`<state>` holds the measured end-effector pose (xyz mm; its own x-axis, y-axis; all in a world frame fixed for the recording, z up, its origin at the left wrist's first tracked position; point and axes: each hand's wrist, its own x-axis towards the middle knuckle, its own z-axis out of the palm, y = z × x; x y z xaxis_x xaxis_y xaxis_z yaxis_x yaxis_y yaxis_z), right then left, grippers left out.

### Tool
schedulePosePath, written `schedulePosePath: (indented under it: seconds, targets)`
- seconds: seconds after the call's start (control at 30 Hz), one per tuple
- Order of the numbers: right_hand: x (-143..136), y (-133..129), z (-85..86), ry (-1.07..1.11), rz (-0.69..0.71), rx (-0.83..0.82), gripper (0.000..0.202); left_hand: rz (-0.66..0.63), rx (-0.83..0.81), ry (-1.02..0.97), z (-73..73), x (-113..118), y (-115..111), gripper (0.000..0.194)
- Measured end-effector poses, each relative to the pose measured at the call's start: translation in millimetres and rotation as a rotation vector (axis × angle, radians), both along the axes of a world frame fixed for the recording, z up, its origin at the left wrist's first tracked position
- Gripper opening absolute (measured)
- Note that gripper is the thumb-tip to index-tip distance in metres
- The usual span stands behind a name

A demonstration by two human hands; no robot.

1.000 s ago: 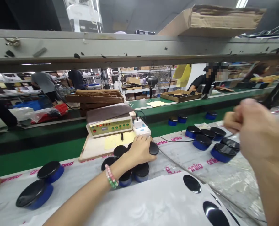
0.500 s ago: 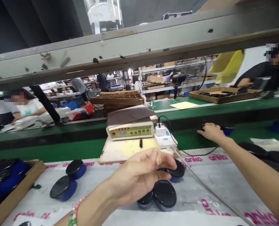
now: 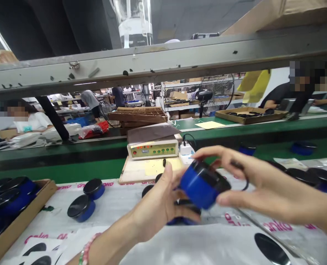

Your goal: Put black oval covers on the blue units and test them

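My right hand (image 3: pixel 251 184) grips a round blue part with a black top (image 3: pixel 200 184), tilted above the bench, with fingers over the top and thumb at its lower edge. A small dark loop (image 3: pixel 244 173) shows against that hand; I cannot make out what it is. Close by on the left, my left hand (image 3: pixel 157 202) is cupped with its thumb raised and fingers apart at the part's left side. Whether those fingers touch it is unclear. Beneath the hands, more blue-and-black parts (image 3: pixel 184 221) rest on the printed white sheet (image 3: pixel 119 217), partly hidden.
Two similar parts (image 3: pixel 82 208) sit left of centre, beside a cardboard tray (image 3: pixel 46 187) of more. A control box (image 3: pixel 153 149) stands behind. Blue parts (image 3: pixel 304 148) lie on the green conveyor (image 3: pixel 77 171). A metal beam (image 3: pixel 163 59) crosses overhead. Co-workers (image 3: pixel 32 121) are beyond.
My right hand has come back from the conveyor toward the middle, bringing a blue-and-black part. My left hand stays near the centre, its thumb now raised beside that part.
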<state>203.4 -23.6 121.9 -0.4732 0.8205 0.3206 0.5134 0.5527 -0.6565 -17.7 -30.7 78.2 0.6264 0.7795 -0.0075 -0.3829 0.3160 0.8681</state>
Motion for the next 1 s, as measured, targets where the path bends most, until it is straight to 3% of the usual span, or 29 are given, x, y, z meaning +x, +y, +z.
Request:
schedulePosePath:
  seconds: [0.07, 0.1, 0.2, 0.3, 0.43, 0.63, 0.73, 0.83, 1.0]
  targets:
    - [-25, -25, 5.4, -0.045, 0.071, -0.042, 0.048, -0.141, -0.061, -0.024, -3.3, -6, -7, 0.061]
    - [-33, -32, 5.7, -0.071, 0.055, -0.010, 0.041, -0.149, -0.087, -0.043, -4.8, -11, -11, 0.059]
    - [-40, -43, -0.7, -0.113, -0.059, 0.150, 0.023, -0.084, -0.157, -0.128, -6.9, -27, -21, 0.050]
    - [-42, -50, -11.4, -0.132, 0.017, 0.178, 0.033, -0.085, -0.198, -0.205, -5.6, -43, -28, 0.051]
    - [-55, -58, -21.4, -0.170, 0.095, 0.243, 0.024, -0.059, -0.206, -0.234, -6.8, -55, -35, 0.054]
    - [-66, -70, -26.5, -0.157, 0.080, 0.353, 0.033, 0.130, -0.197, -0.164, -13.9, -52, -47, 0.050]
    - [-72, -75, -24.6, -0.192, 0.023, 0.386, 0.032, 0.065, -0.190, -0.154, -9.4, -45, -51, 0.057]
    - [-77, -76, -21.7, -0.202, -0.002, 0.406, 0.033, -0.013, -0.140, -0.214, -5.3, -41, -54, 0.052]
    - [-75, -77, -22.3, -0.264, -0.027, 0.405, 0.030, 0.103, 0.019, -0.101, -9.5, -45, -56, 0.049]
